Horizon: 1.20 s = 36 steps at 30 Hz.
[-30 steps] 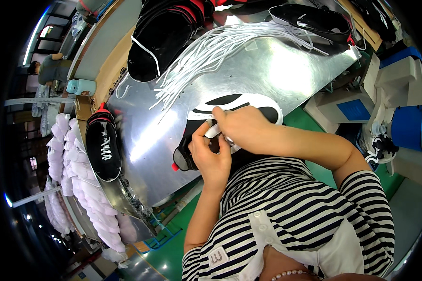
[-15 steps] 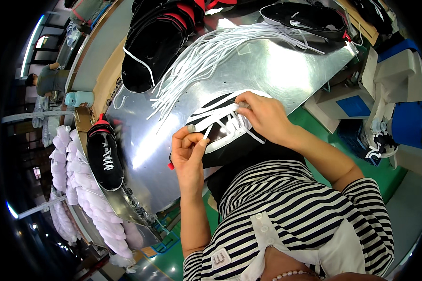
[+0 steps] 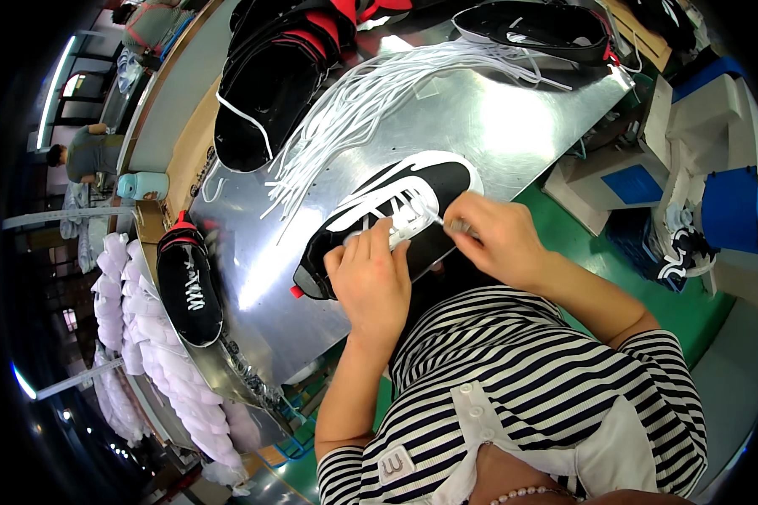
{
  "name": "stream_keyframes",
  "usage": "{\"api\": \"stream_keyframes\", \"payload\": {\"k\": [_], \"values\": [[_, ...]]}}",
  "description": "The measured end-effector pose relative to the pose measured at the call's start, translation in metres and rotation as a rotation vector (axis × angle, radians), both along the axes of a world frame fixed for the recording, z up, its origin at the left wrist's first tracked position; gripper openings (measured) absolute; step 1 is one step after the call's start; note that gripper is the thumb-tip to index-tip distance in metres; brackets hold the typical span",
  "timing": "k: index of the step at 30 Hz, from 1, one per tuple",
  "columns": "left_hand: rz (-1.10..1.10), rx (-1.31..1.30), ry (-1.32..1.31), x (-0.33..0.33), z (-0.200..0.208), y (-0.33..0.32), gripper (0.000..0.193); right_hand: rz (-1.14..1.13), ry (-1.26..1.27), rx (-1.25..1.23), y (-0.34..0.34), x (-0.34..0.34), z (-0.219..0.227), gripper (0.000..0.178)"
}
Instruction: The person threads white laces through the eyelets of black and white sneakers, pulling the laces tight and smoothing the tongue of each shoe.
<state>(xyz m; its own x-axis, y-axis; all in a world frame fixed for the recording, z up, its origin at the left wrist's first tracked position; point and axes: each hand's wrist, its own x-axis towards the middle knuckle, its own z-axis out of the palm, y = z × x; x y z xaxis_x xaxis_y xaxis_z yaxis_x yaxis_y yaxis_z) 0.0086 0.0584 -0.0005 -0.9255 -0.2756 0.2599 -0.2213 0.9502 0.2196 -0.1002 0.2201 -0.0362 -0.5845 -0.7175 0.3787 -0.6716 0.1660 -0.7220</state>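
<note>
A black and white shoe upper (image 3: 370, 204) lies slanted at the table's near edge, its rounded toe to the far right and a red tab at its heel end. White lace crosses part of its eyelet rows. My left hand (image 3: 369, 273) grips the upper's near side by the opening, fingers bent over the edge. Right of the lacing, my right hand (image 3: 497, 240) is closed in a pinch on a white shoelace (image 3: 435, 217) that runs to the eyelets. The fingertips partly hide the lace end.
Loose white laces (image 3: 354, 109) spread over the metal table (image 3: 480, 126). Stacked black uppers (image 3: 269, 101) stand far left; a laced upper (image 3: 189, 290) lies at the left edge, another upper (image 3: 539, 29) far right. White boxes (image 3: 623, 185) stand at right. Another person (image 3: 93, 154) is at far left.
My left hand has moved right along the upper, onto its near side. My right hand has drawn back toward me and right with the lace, uncovering the toe.
</note>
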Motion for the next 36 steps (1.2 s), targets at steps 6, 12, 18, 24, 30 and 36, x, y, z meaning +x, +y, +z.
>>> {"api": "stream_keyframes", "payload": {"k": [6,12,18,24,30,36], "values": [[-0.008,0.166,-0.22,-0.016,-0.002,-0.015,0.03,0.618,0.206,0.236,0.039,0.032,-0.008,0.01],[0.084,0.448,0.016,-0.014,-0.005,-0.01,0.022,0.06,-0.497,0.006,0.037,0.013,-0.009,0.014],[-0.069,0.433,0.096,-0.015,0.022,0.015,0.017,-0.012,-0.924,-0.155,-0.002,-0.002,-0.012,0.023],[-0.05,0.224,0.168,-0.015,0.032,-0.003,0.015,0.398,-0.861,-0.056,0.023,0.023,-0.014,0.015],[-0.039,0.255,-0.019,-0.011,-0.016,-0.02,0.015,0.177,-0.794,-0.115,0.002,-0.001,-0.005,0.015],[-0.086,0.489,-0.11,-0.018,-0.012,-0.03,0.021,-0.043,-0.453,-0.253,-0.04,-0.032,-0.004,0.016]]}}
